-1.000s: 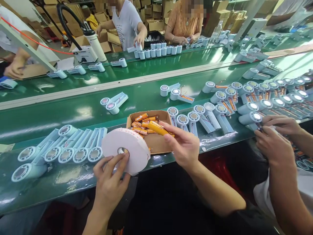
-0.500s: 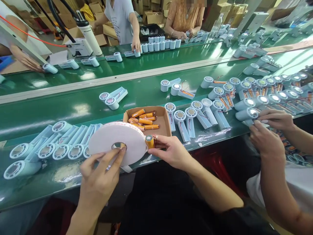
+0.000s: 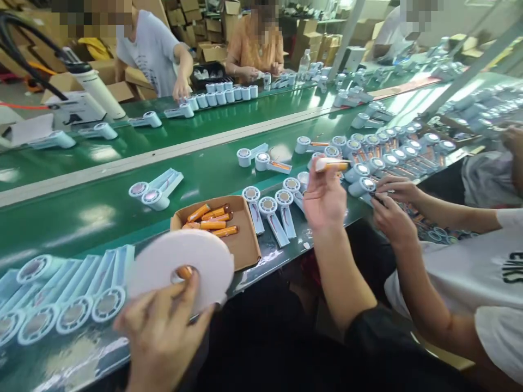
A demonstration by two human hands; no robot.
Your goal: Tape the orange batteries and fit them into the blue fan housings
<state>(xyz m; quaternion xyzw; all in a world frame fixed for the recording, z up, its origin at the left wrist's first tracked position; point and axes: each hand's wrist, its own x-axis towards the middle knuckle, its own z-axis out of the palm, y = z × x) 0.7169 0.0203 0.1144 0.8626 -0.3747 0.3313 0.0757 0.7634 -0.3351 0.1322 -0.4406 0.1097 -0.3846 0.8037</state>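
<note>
My left hand [image 3: 163, 326] grips a large roll of white tape [image 3: 159, 253], its fingers at the hole in the roll's middle. Raised to the right above the bench edge, my right hand [image 3: 326, 201] is closed on an orange cylindrical battery [image 3: 337, 166] with a white strip along its upper side. Behind the roll stands a shallow cardboard box [image 3: 247, 247], partly covered by it, with several orange batteries [image 3: 214, 224] inside. Light-blue handheld fan housings [image 3: 267, 206] lie just right of the box.
More fan housings [image 3: 73, 313] are lined up at the left. Two others [image 3: 155, 196] lie on the green conveyor belt [image 3: 196, 174]. A co-worker's hands [image 3: 392, 209] handle a housing at the right. Across the belt, people work beside a row of blue cups [image 3: 220, 97].
My right hand has moved up and right, away from the roll, with the battery, which now shows a white strip. The view has turned right. My left hand still holds the roll.
</note>
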